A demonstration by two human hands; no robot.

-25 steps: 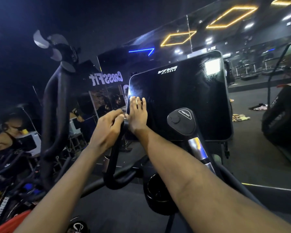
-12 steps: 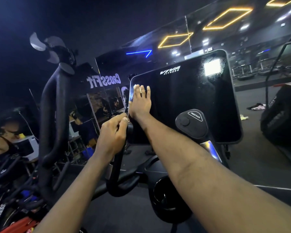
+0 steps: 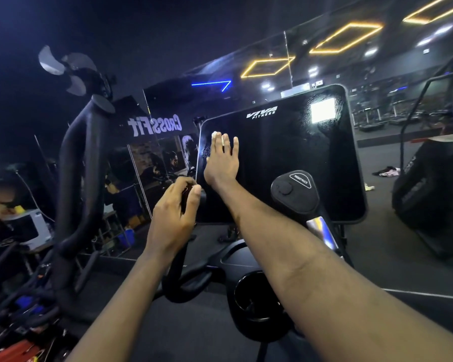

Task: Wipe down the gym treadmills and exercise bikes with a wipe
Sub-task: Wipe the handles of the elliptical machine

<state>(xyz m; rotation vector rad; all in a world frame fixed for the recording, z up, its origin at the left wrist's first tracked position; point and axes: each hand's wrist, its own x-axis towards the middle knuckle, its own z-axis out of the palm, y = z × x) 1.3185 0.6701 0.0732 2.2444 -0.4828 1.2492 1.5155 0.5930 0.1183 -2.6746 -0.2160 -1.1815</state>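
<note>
At 6 o'clock the cup holder (image 3: pixel 256 301) sat under the right forearm, and the left hand (image 3: pixel 173 218) curled around the upright end of the handlebar (image 3: pixel 177 269). Past it the right hand (image 3: pixel 221 163) lay flat, fingers straight, pressing the white wipe (image 3: pixel 215 134) to the screen (image 3: pixel 285 152) beside its 9 o'clock edge, with bare glass open toward 3 o'clock. The resistance knob (image 3: pixel 293 192) blocked the screen's lower part, and a fan (image 3: pixel 71 71) hung at 10 o'clock.

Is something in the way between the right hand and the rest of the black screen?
Nothing visible lies on the screen. The right hand is flat on its upper left part, white wipe at the fingertips. The resistance knob, nearer the camera, overlaps its lower middle and might hinder the forearm there.
</note>
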